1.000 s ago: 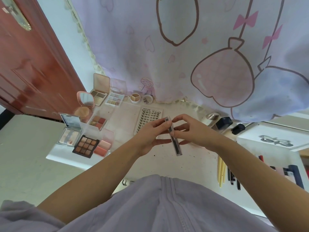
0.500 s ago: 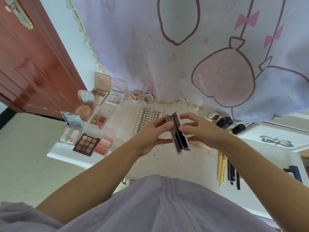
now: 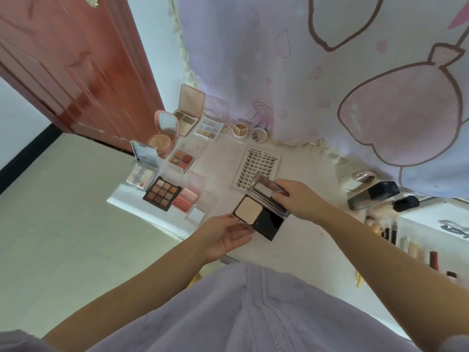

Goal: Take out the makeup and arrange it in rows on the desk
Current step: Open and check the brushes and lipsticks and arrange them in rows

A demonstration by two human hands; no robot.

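Swung fully open since half a second ago, the black rectangular powder compact (image 3: 261, 215) with its pale cream pan now faces up, held low over the near middle of the white desk (image 3: 317, 240), when before it was only cracked ajar on edge. The left hand (image 3: 223, 237) supports its near corner, thumb on the rim and fingers curled beneath; the right hand (image 3: 297, 199) pinches the raised mirrored lid at its far edge. The step in hand looks like opening this piece for display, and the next move calls for setting it flat beside the white card of false lashes (image 3: 258, 166), in line with the rows at the desk's left edge. There, the nine-pan brown eyeshadow palette (image 3: 162, 193) and the pink two-pan blush case (image 3: 185, 200) lie open, all pans filled.
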